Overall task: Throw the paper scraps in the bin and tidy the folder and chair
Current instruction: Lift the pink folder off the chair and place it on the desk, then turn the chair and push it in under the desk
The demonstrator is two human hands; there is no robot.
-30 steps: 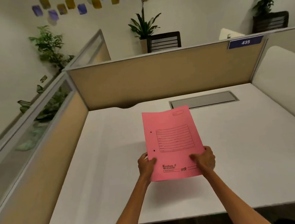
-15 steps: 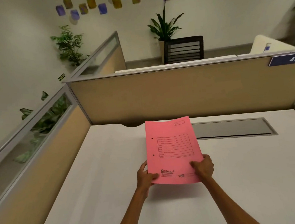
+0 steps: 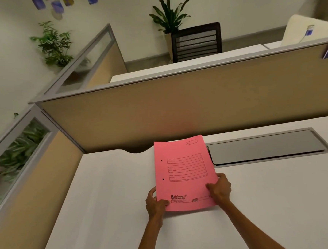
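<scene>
A pink folder [image 3: 184, 174] with a printed label box lies closed, cover up, over the white desk [image 3: 106, 199], its far edge near the back partition. My left hand [image 3: 155, 203] grips its near left corner, thumb on the cover. My right hand [image 3: 220, 189] grips its near right edge the same way. A black mesh chair [image 3: 196, 42] stands in the neighbouring cubicle beyond the partition. No paper scraps and no bin are in view.
A beige partition [image 3: 178, 111] closes the desk at the back and another [image 3: 35, 187] on the left. A grey cable flap [image 3: 264, 147] is set into the desk just right of the folder. Potted plants [image 3: 169, 14] stand by the far wall.
Both hands have pushed the folder farther away toward the back partition. The view has tilted up and moved closer to the partition.
</scene>
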